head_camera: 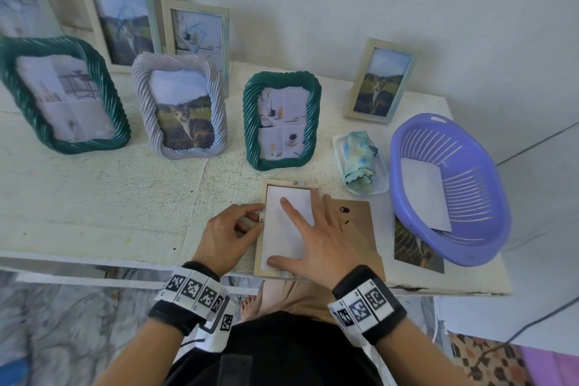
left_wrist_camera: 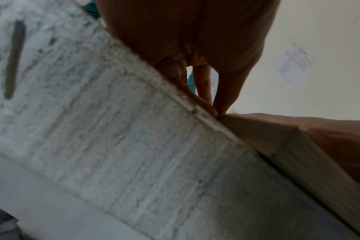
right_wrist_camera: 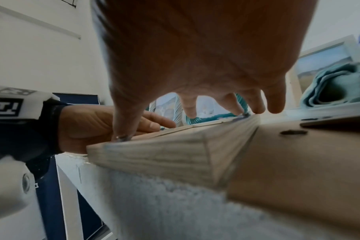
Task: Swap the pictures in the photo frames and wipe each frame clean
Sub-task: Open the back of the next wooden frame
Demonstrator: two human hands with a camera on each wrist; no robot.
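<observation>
From the head view, I've got the wooden photo frame point(head_camera: 286, 229) lying face down at the near edge of the bench point(head_camera: 94, 185), back open, with a white sheet of photo paper point(head_camera: 289, 222) sitting in the recess. My right hand point(head_camera: 316, 244) is spread flat on that sheet, fingers straight, pressing it so it stays seated, while my left hand point(head_camera: 225, 235) pinches the small metal tab point(head_camera: 261, 217) on the frame's left rail, I'd say to turn it. The brown backing board point(head_camera: 360, 229) lies just right of the frame, ready to go back in. The frame's long axis runs away from me toward the wall, top end pointing at the green rope-edged frame point(head_camera: 282, 119). Over to the left wrist view: fingertips point(left_wrist_camera: 213, 112) bunched tight at the frame's edge point(left_wrist_camera: 257, 134). Right wrist view: palm point(right_wrist_camera: 195, 56) hovering, fingers point(right_wrist_camera: 190, 110) fanned down onto the frame point(right_wrist_camera: 154, 155), whose near corner overhangs the bench edge.
</observation>
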